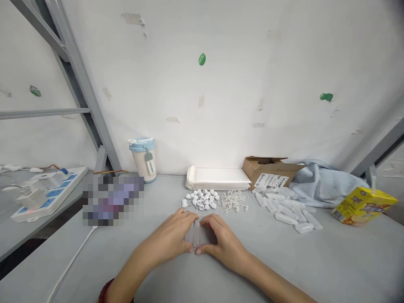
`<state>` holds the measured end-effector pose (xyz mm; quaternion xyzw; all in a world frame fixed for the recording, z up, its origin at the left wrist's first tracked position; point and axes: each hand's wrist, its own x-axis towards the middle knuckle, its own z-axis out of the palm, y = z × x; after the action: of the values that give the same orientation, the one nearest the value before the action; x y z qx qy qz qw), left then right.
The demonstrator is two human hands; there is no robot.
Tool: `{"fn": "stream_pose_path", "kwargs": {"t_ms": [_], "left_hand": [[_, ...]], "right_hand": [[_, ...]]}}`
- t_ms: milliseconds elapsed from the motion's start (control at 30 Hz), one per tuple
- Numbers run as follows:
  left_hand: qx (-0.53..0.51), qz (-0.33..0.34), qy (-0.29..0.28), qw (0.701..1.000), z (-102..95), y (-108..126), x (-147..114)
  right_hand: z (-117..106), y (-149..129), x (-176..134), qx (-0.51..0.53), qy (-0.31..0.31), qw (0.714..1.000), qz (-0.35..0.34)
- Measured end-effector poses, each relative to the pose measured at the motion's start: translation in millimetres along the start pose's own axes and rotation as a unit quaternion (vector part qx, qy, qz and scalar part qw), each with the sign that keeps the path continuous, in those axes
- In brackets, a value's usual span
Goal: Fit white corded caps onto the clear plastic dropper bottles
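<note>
In front of me on the grey table, two small translucent plastic bottles (196,233) stand or lie side by side; I cannot tell which. My left hand (168,235) curls round them from the left, fingers at the far end and thumb at the near end. From the other side my right hand (222,242) does the same, its thumb and fingertips closed on the ends. Just beyond my fingertips lies a heap of white plastic caps (205,198). Beside it is a tangle of thin white string loops (232,200). More translucent bottles (285,206) are piled to the right.
Along the wall stand a tumbler (145,162), a stack of white flat boxes (221,179) and an opened cardboard box (271,172). A light blue cloth (322,181) and a yellow drink carton (362,206) are at right. Left: a pixelated object (115,202), white cable (72,261), power strip (52,193).
</note>
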<state>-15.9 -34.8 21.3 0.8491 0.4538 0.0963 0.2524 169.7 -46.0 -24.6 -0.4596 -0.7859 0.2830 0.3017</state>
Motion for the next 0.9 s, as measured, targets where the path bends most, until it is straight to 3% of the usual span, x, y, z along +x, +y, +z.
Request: {"fn": "stream_pose_path", "kwargs": {"t_ms": [700,900], "left_hand": [[-0.040,-0.001,-0.015,0.999,-3.6,2.6,1.2],[-0.042,0.002,-0.014,0.999,-5.6,1.4,1.4]], "right_hand": [[1.7,-0.3,0.6,0.000,0.008,1.000,0.005],[-1.6,-0.5,0.0,0.004,-0.017,1.000,-0.014]]}}
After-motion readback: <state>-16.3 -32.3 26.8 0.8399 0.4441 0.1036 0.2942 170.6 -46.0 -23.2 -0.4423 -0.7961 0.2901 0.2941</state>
